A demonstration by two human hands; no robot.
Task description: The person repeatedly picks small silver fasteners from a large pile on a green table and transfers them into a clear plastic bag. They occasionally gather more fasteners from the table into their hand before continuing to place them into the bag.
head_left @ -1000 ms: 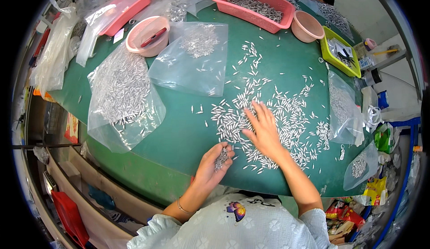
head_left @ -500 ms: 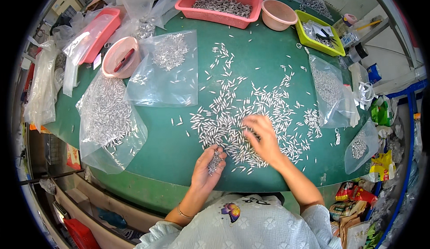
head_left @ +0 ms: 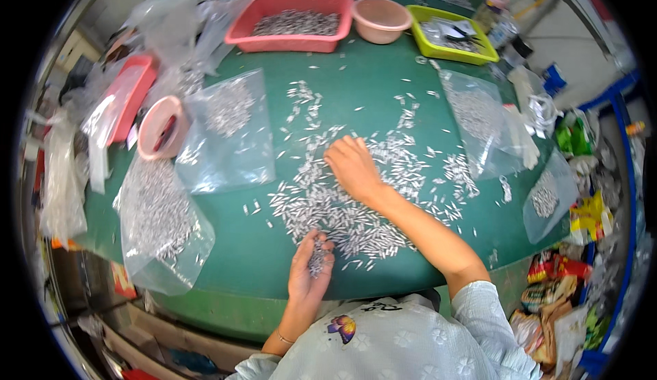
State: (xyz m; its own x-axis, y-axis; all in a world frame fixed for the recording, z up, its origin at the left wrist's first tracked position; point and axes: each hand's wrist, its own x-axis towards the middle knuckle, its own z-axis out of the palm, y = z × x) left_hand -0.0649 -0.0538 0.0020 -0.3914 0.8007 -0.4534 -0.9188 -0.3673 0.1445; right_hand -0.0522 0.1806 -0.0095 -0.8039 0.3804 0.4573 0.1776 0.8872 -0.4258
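Small silvery pointed metal pieces [head_left: 356, 226] lie in a wide loose heap on the green table. My left hand [head_left: 309, 270] is cupped at the heap's near edge, fingers curled round a handful of small metal parts [head_left: 317, 257]. Over the far left part of the heap, my right hand [head_left: 353, 168] is palm down, its fingers bent and close together. Its fingertips are at the pieces, and whatever they may pinch is hidden beneath the hand.
Clear bags of metal parts [head_left: 161, 209] [head_left: 229, 134] lie to the left, near a pink bowl [head_left: 152, 144]. Beyond the heap stand a red tray [head_left: 239, 38], a peach bowl [head_left: 380, 34] and a yellow-green tray [head_left: 452, 55]. More bags [head_left: 486, 154] lie at right.
My right hand has moved away from me and leftward across the heap. My left hand still cups its handful near the table's front edge. The whole view has shifted a little.
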